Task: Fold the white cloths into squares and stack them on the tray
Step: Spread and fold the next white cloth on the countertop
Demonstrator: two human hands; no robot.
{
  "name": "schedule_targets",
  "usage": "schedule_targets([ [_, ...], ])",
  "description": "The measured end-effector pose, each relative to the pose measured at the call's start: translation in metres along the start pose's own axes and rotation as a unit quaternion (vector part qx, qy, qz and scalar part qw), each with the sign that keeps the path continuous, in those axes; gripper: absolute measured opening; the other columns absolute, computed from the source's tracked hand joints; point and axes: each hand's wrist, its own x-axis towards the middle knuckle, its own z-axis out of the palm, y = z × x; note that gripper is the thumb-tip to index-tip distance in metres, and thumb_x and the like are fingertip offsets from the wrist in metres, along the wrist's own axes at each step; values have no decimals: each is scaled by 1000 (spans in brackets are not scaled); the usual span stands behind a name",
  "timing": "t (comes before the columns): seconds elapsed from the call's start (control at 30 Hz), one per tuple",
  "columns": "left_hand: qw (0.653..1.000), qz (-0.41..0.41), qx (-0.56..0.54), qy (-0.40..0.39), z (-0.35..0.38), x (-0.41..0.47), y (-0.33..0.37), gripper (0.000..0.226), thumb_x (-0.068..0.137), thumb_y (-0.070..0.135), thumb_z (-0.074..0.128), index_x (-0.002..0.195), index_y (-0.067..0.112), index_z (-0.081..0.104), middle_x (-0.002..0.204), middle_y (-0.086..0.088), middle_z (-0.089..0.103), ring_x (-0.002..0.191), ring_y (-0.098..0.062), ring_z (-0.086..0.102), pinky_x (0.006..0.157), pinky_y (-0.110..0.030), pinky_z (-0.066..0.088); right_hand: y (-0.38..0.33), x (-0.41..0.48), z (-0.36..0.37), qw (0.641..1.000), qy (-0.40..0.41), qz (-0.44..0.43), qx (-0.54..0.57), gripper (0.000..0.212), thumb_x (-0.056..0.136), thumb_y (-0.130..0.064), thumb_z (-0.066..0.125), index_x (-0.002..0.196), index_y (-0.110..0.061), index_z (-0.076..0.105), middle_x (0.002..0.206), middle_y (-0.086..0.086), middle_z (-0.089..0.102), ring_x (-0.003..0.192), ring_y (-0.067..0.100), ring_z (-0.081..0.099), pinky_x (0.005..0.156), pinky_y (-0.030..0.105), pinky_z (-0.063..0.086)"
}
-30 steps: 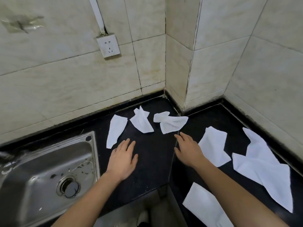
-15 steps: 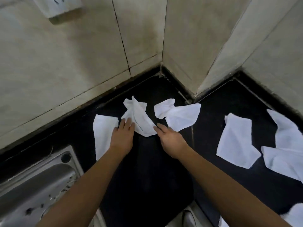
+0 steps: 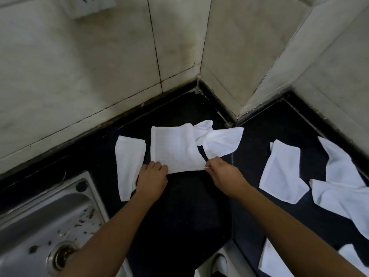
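Head view, looking down into a counter corner: I see the left hand (image 3: 152, 177) and the right hand (image 3: 223, 172) both on the middle cloth (image 3: 173, 150). It lies spread on the black countertop (image 3: 189, 206) with its far edge toward the tiled wall (image 3: 79, 66). The left hand pinches the cloth's near left corner, fingers curled over the edge. The right hand pinches the near right corner between thumb and fingertips, and the near hem is drawn taut between the two. The cloth is opened to a rough rectangle with its ribbed weave showing. Its right side overlaps a crumpled cloth (image 3: 221, 142) that sits just behind it in the corner. Just left of the left hand lies a narrow folded cloth (image 3: 128, 166), long side running toward me; whether its edge touches the hand or passes under it I cannot tell. On the right stretch of counter, well apart from the hands, I see a flat cloth (image 3: 281, 172), and beyond it a larger rumpled cloth (image 3: 339, 176) reaching the frame edge. Two more cloth pieces (image 3: 269, 260) show at the bottom right, cut off by the frame. A steel sink (image 3: 50, 212), flecked with debris around its drain (image 3: 61, 254), fills the lower left, and a wall socket (image 3: 89, 5) is partly visible at the top.
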Motion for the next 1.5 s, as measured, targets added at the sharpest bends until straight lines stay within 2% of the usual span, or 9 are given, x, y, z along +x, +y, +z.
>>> schedule_targets([
  [0.23,986,-132,-62,75,-65,-28,31,14,75,4,74,87,10,69,79,-7,66,72,-28,60,56,-36,47,11,-30,-55,997,58,-12,58,16,102,-36,51,107,-26,63,101,-11,56,86,16,61,77,34,52],
  [0.47,948,-210,-203,130,-118,-60,56,9,93,24,65,99,21,71,92,4,66,74,-17,60,73,-35,49,8,-68,-94,984,98,-41,141,16,97,-36,63,104,-26,74,92,-11,63,83,6,60,80,22,47],
  [0.63,908,-245,-304,153,-140,-72,65,7,89,23,72,89,30,73,89,9,64,72,-11,63,70,-23,49,2,-77,-101,970,135,-15,202,14,94,-35,67,100,-25,74,98,-10,70,81,-1,62,71,9,41],
  [0.73,873,-277,-368,159,-147,-69,65,17,86,18,74,80,33,70,83,4,71,72,-11,67,78,-30,55,-5,-75,-105,972,144,-13,183,14,95,-29,67,105,-22,74,103,-6,70,82,1,63,71,2,39],
  [0.8,871,-275,-363,182,-152,-66,66,10,87,17,73,85,26,72,85,6,72,76,-5,67,82,-28,54,-12,-74,-110,972,165,-24,168,16,95,-25,67,108,-19,73,104,-4,67,81,2,61,71,0,38],
  [0.9,880,-242,-327,244,-161,-63,70,5,90,15,69,92,19,71,95,4,71,80,-3,65,74,-10,46,-22,-77,-120,966,203,-54,152,17,96,-23,66,110,-17,73,102,-6,62,78,0,58,75,3,39],
  [1.03,902,-183,-258,294,-154,-77,72,12,85,7,69,95,13,71,95,8,67,82,-15,65,76,-26,52,-21,-90,-117,966,208,-86,124,15,94,-22,66,107,-17,72,100,-9,60,75,-3,59,77,10,46],
  [1.27,987,-55,-44,145,-72,-150,72,22,68,2,79,85,15,72,88,2,72,82,-22,68,64,-30,54,12,-132,-42,995,58,-84,7,19,95,-24,64,112,-21,71,108,-4,65,94,16,67,85,30,54],
  [1.5,995,50,-2,-89,6,-226,86,13,55,16,71,64,24,73,65,6,66,61,-19,65,47,-23,50,36,-183,37,978,-168,-77,-96,25,99,-30,52,116,-24,69,120,0,62,108,22,62,91,34,50],
])
